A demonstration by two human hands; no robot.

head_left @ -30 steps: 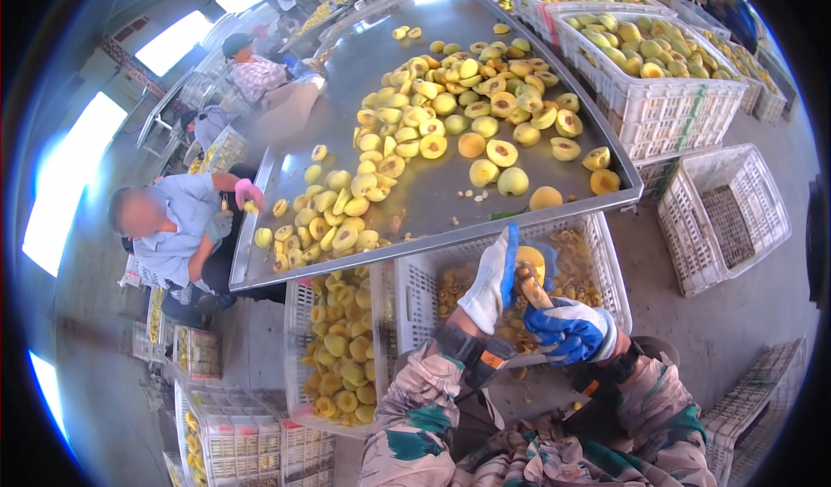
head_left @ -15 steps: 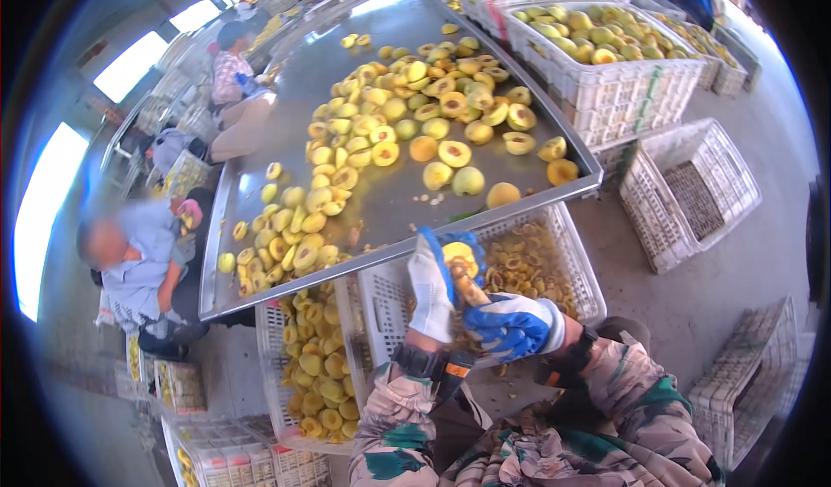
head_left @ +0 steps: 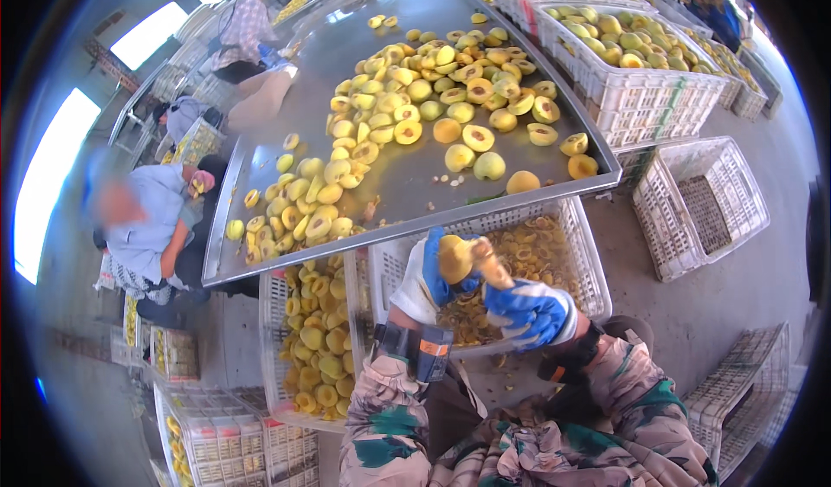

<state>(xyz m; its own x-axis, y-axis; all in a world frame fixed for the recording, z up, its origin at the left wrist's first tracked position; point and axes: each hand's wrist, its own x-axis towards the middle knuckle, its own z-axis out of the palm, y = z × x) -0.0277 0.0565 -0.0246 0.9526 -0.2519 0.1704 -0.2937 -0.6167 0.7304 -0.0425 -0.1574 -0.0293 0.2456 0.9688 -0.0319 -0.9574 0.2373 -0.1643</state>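
Left hand (head_left: 426, 277): gloved white and blue, closed round a peach half (head_left: 455, 258), held over the white crate of pits and scraps (head_left: 582, 253).
Peach half: yellow, cut face turned toward the tool, just below the steel table's edge (head_left: 415, 227).
Right hand (head_left: 530, 312): blue-gloved, wrapped tight on a short tool (head_left: 490, 264) whose tip meets the fruit.
Doing it well: best to brace the fruit firmly, scoop shallow around the pit, keep fingers behind the tip.

Above the white crate (head_left: 582, 253) there is open room; the steel table (head_left: 407, 184) edge blocks beyond
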